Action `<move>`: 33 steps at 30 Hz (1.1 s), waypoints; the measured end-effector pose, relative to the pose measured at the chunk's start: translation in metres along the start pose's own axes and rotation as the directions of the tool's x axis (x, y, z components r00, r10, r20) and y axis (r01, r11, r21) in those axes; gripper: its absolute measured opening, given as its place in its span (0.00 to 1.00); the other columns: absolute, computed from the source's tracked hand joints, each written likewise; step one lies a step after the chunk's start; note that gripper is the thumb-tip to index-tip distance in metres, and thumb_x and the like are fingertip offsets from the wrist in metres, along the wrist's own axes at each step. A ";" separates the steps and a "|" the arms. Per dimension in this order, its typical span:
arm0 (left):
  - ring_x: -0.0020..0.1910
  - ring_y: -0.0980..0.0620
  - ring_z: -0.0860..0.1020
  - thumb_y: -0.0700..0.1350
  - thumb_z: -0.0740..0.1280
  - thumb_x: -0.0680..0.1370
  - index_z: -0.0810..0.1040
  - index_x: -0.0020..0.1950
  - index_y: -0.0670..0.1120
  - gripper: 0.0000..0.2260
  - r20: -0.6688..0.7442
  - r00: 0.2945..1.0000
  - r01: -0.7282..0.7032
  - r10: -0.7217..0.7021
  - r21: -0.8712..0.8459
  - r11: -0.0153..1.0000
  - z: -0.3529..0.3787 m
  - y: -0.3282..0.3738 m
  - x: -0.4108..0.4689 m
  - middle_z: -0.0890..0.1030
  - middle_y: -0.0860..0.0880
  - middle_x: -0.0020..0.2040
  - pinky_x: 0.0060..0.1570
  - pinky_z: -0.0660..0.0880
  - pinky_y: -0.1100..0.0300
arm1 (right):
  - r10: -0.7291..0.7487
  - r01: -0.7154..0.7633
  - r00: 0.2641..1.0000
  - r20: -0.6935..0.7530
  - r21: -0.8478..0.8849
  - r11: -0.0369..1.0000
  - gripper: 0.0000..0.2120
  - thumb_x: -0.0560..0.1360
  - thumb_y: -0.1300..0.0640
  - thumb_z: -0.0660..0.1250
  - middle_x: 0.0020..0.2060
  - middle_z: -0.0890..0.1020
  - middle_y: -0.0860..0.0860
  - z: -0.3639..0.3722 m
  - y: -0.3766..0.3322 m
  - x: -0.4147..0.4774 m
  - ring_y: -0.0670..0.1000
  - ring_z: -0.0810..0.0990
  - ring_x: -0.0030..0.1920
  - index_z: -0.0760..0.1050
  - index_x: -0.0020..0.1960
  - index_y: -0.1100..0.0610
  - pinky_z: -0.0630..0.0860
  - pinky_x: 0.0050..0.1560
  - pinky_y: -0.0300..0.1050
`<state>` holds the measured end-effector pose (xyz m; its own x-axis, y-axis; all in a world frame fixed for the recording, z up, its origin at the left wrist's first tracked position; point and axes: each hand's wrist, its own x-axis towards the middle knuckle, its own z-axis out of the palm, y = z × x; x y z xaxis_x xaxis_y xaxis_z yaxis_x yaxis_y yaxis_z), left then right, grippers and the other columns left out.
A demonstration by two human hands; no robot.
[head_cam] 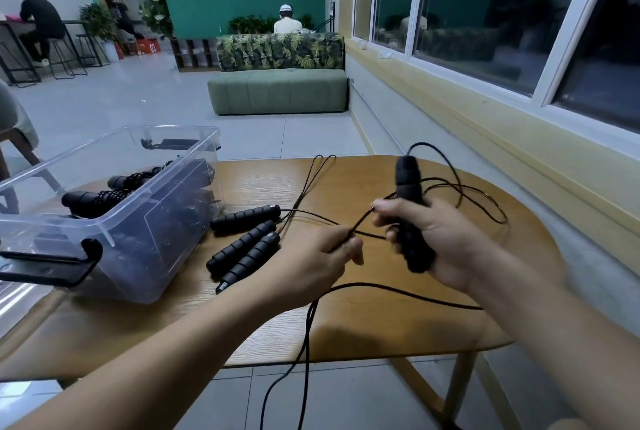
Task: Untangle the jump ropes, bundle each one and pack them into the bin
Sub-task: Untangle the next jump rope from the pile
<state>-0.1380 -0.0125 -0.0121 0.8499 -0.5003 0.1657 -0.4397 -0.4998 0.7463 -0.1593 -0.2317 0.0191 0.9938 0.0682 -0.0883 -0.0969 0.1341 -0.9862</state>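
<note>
My right hand (438, 239) grips an upright black foam jump-rope handle (410, 187) above the wooden table (398, 322). My left hand (311, 263) pinches the thin black cord (360, 223) just left of that handle. The cord loops over the table's right side and hangs off the front edge toward the floor. Three more black handles (242, 244) lie side by side on the table between my left hand and the clear plastic bin (114, 221). Bundled ropes with black handles (100, 197) lie inside the bin.
The bin stands at the table's left with black latches on its ends. A window wall runs along the right. A green sofa (277, 90) stands across the tiled floor, and people sit farther back.
</note>
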 end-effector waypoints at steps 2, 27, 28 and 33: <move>0.30 0.54 0.75 0.51 0.63 0.87 0.83 0.48 0.50 0.12 0.013 1.000 -0.018 0.018 0.023 1.000 0.001 0.001 0.000 0.77 0.51 0.32 0.35 0.74 0.53 | -0.009 0.014 0.999 0.044 -0.104 0.994 0.13 0.78 0.57 0.76 0.44 0.86 0.56 0.010 0.005 -0.003 0.51 0.80 0.39 0.81 0.58 0.63 0.76 0.41 0.46; 0.30 0.55 0.80 0.50 0.65 0.86 0.83 0.49 0.51 0.10 0.050 0.999 -0.018 0.014 0.064 0.998 -0.006 0.008 -0.003 0.81 0.51 0.31 0.38 0.79 0.55 | -0.032 0.047 0.993 -0.113 0.126 0.991 0.16 0.77 0.54 0.78 0.40 0.82 0.52 -0.017 -0.004 0.009 0.48 0.77 0.35 0.82 0.60 0.60 0.77 0.37 0.40; 0.31 0.55 0.80 0.50 0.65 0.86 0.83 0.49 0.52 0.10 0.041 0.999 -0.032 0.029 0.085 0.996 -0.006 0.009 -0.003 0.81 0.52 0.31 0.39 0.79 0.54 | -0.034 0.039 0.996 -0.087 0.058 0.998 0.18 0.76 0.53 0.78 0.41 0.83 0.53 -0.013 -0.001 0.007 0.49 0.78 0.37 0.82 0.61 0.62 0.77 0.39 0.42; 0.31 0.54 0.81 0.50 0.67 0.85 0.82 0.48 0.52 0.08 0.022 0.998 -0.060 0.058 0.089 0.994 -0.003 0.009 -0.003 0.82 0.51 0.31 0.38 0.79 0.54 | -0.041 0.039 0.999 -0.014 -0.127 0.991 0.14 0.78 0.55 0.77 0.44 0.87 0.56 0.005 0.009 0.003 0.51 0.80 0.38 0.81 0.58 0.63 0.77 0.40 0.45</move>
<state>-0.1436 -0.0131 -0.0037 0.8161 -0.5440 0.1949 -0.5141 -0.5296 0.6746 -0.1574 -0.2252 0.0103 0.9976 0.0484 -0.0498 -0.0503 0.0101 -0.9987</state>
